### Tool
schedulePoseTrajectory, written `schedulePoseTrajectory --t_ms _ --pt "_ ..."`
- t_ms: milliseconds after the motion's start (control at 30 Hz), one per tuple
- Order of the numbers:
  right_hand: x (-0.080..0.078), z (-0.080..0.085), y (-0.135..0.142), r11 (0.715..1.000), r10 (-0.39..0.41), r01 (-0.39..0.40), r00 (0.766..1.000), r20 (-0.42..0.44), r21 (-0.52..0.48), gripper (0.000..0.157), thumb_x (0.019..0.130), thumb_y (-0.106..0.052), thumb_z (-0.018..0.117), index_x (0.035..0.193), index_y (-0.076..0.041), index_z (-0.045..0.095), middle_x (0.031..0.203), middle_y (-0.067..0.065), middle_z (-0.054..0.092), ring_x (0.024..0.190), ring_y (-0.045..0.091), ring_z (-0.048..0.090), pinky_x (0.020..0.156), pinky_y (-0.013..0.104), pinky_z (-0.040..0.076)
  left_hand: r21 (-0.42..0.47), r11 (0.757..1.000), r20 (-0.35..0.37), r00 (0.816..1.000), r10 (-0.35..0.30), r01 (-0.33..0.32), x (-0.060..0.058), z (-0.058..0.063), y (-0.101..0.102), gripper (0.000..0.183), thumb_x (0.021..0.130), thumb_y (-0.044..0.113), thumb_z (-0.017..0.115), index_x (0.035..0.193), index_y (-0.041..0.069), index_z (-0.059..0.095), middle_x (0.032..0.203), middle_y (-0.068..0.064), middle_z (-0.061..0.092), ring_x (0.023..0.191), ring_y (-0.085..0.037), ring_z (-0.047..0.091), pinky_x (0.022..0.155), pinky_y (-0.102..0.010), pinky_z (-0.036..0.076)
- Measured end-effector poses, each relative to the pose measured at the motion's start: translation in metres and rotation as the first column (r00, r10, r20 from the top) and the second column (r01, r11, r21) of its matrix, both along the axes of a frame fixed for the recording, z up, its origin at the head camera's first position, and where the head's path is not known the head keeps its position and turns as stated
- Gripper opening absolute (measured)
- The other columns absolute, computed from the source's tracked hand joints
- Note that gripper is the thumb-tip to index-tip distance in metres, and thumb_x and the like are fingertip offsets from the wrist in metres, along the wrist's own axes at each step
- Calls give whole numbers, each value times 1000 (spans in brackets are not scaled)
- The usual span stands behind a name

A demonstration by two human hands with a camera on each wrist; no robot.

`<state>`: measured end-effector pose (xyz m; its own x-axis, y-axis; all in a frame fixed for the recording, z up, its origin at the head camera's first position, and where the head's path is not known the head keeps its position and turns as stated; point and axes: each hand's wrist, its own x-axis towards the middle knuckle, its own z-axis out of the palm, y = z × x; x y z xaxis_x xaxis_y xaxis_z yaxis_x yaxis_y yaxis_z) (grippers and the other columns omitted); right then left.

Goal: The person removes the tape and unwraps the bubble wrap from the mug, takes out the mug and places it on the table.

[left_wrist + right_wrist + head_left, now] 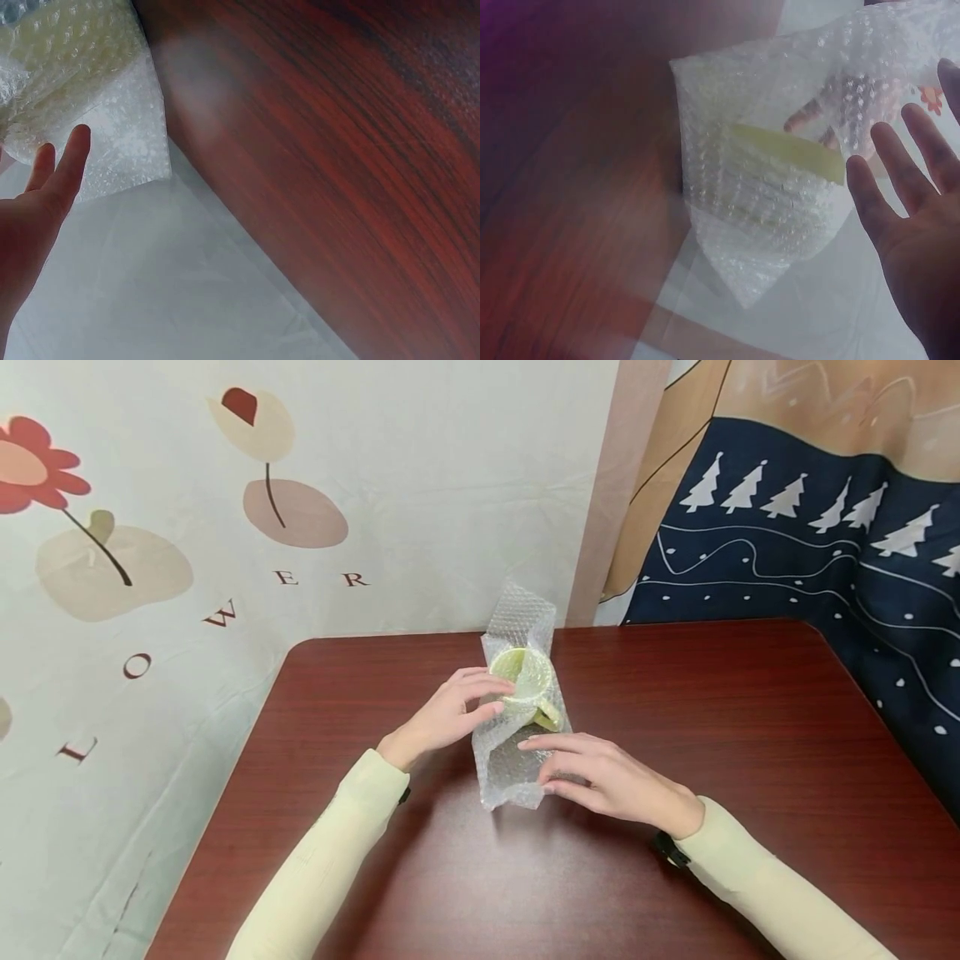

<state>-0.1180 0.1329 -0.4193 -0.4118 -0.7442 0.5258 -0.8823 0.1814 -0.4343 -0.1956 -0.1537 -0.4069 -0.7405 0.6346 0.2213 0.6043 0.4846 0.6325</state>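
Rested the fingers of the left hand (463, 700), loosely extended, at the rim of a yellow-green mug (516, 668). Held the fingers of the right hand (611, 775) spread beside the bubble wrap (510, 764); could not tell of contact there. Saw mug within wrap, near the middle of the worktop's (690, 718) far edge, handle toward the near right corner.

head: bright | table (517, 868): pale glare, near side | wrist views: dimmer, hazy | right wrist: purplish top-left
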Motion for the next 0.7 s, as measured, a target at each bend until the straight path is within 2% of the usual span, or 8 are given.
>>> schedulePoseTrajectory --t_ms 233,467,600,700 --pt "3 -3 -5 997 15 -13 1000 -21 76 14 107 -30 59 99 -24 70 145 0 59 116 22 66 90 27 51 -14 1000 -20 1000 -14 14 0 -1 0 32 101 17 67 133 11 71 139 -3 66 141 -31 44 118 -49 32" --pt "6 -7 -6 995 50 -47 998 -43 84 3 102 -22 69 100 -24 70 135 2 66 112 18 68 88 29 54 -6 1000 -20 1000 -15 15 0 0 1 32 100 16 69 132 10 71 138 -4 66 140 -31 44 118 -48 31" --pt "10 -8 -7 990 90 -84 994 -55 111 4 100 -20 72 102 -22 70 124 -1 71 111 11 68 91 30 55 7 1000 -36 999 -4 5 -1 -3 2 31 100 16 70 131 10 72 137 -4 67 139 -30 46 118 -48 32" --pt "14 -8 -9 983 116 -111 993 -33 144 3 101 -23 71 104 -23 71 121 -5 72 113 8 67 95 30 55 17 1000 -43 999 3 -2 -2 -4 2 31 100 16 70 130 11 72 137 -4 67 139 -30 45 117 -49 32"
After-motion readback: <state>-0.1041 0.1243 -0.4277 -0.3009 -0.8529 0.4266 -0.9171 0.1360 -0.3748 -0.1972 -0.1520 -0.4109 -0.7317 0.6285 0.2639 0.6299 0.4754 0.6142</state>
